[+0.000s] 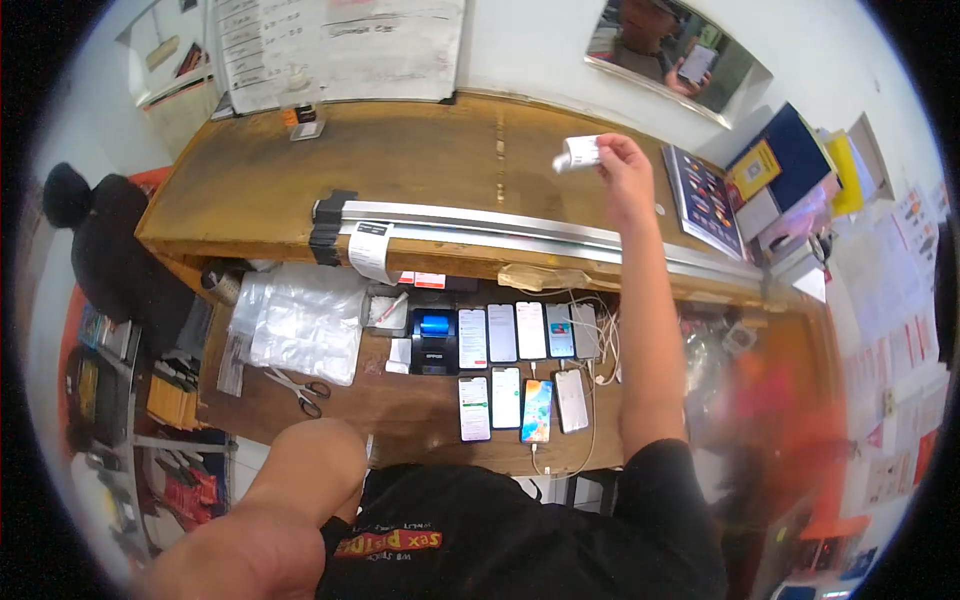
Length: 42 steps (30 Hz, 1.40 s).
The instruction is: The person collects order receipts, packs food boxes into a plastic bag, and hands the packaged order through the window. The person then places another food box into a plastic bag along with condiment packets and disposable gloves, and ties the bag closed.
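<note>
My right hand [625,165] is raised at the end of an outstretched arm, over the upper wooden shelf [420,160]. Its fingers pinch a small white paper slip [580,152] with dark print and a curled end. Below, on the desk, several smartphones [502,333] lie in two rows, some with lit screens. A black receipt printer [435,360] with a blue top stands left of them. From the shelf's front edge hangs another printed paper slip [372,252]. A bent bare limb fills the lower left; my left hand does not show.
Clear plastic bags [305,320] and scissors [300,390] lie on the desk's left. White charging cables [600,345] run beside the phones. A metal rail [480,220] edges the shelf; a printed card [705,205] leans at right. A wall mirror [690,60] reflects a hand with a pale rectangle.
</note>
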Each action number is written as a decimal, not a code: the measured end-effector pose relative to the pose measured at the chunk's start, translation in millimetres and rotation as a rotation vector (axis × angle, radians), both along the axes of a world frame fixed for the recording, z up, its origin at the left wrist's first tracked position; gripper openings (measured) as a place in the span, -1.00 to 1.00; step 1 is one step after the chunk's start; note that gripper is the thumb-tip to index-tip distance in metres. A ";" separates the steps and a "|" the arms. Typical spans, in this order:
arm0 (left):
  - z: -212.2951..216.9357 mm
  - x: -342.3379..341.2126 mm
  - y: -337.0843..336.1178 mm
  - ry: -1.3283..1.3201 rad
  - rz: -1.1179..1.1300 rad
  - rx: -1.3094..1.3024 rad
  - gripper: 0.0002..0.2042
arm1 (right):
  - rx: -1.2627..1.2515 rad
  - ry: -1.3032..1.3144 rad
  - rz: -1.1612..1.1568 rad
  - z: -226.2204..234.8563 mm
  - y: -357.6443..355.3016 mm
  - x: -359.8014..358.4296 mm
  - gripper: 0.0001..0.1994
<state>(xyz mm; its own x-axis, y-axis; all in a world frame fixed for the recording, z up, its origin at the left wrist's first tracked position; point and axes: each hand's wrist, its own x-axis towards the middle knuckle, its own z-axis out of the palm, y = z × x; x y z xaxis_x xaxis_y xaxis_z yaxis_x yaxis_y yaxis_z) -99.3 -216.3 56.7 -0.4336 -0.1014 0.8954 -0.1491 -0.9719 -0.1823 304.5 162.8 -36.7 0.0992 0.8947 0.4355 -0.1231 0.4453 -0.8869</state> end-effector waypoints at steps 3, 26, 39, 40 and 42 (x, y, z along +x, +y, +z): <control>-2.4 -7.8 -3.9 0.077 0.055 0.035 -0.77 | -0.030 -0.048 -0.066 10.6 36.6 20.0 -0.86; 10.6 54.5 87.1 0.208 0.227 -0.378 -0.84 | 0.250 0.337 -0.033 9.4 81.5 -14.0 -0.81; -60.2 193.0 251.5 0.468 -0.590 -0.974 -0.59 | 0.395 0.225 0.230 -21.4 -111.2 -43.6 -0.86; -61.7 195.9 251.3 0.452 -0.594 -0.966 -0.60 | 0.381 0.215 0.217 -25.2 -112.4 -41.4 -0.84; -62.4 201.7 250.9 0.440 -0.606 -0.981 -0.60 | 0.333 0.268 0.204 -30.5 -117.4 -40.7 -0.81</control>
<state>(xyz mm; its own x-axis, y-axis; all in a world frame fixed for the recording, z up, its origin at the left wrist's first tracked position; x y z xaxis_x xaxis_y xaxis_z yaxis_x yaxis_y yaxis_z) 102.3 34.6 -5.7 0.1806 0.8078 0.5611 -0.4877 -0.4219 0.7643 263.9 45.4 -67.3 0.0842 0.7236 0.6850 -0.4422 0.6432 -0.6251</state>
